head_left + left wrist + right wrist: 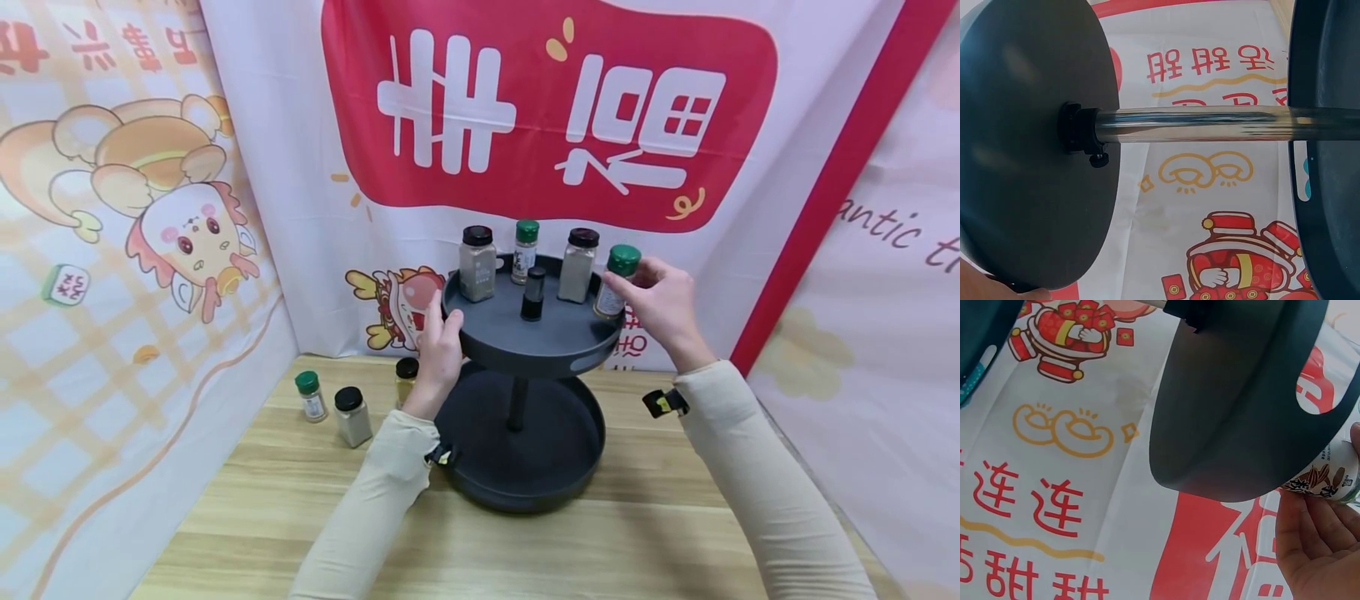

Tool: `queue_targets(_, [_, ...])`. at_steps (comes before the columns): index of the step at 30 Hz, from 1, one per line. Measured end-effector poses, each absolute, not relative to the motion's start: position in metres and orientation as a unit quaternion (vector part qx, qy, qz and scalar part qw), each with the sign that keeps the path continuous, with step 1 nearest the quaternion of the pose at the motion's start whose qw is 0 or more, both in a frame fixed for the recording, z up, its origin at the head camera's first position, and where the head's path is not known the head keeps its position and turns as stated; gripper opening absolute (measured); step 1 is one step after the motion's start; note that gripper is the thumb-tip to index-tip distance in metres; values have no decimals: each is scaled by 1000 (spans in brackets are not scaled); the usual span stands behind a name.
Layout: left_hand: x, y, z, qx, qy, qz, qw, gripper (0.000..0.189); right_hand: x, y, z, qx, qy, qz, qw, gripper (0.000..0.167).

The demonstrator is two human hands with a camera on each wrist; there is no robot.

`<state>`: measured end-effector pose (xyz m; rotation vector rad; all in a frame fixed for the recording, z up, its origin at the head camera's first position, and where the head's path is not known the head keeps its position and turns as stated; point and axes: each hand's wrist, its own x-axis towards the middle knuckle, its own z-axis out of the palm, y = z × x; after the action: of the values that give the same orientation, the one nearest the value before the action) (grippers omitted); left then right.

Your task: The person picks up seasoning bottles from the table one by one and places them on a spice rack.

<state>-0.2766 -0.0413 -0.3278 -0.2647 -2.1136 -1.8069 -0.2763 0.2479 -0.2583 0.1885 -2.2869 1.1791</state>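
Note:
A dark grey two-tier tray rack [495,337] stands on the wooden table. My left hand [440,350] grips the upper tray's left rim; in the left wrist view only part of the hand [997,287] shows, at the bottom corner by that tray. On the right, my right hand [663,304] holds a green-capped spice jar [623,262] at the upper tray's right edge. Its printed label [1329,472] shows beyond the rim in the right wrist view. Also on the upper tray stand two dark-capped jars [477,271] [577,271], a green-capped jar [525,260] and a small black-based bottle [533,292].
Left of the rack, a green-capped jar [311,397] and a black-capped jar [353,418] stand on the table [247,517]. Another black-capped jar [406,379] is partly behind my left hand. The lower tray [517,492] sits beneath the upper one, joined by a central pole [1191,124]. Printed cloths hang behind.

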Motion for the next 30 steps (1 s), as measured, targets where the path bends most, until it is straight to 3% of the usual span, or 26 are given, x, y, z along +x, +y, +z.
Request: queue_targets(30, [-276, -39, -330, -92, -746, -639, 166, 59, -289, 254, -275, 42, -864, 460, 202, 65])
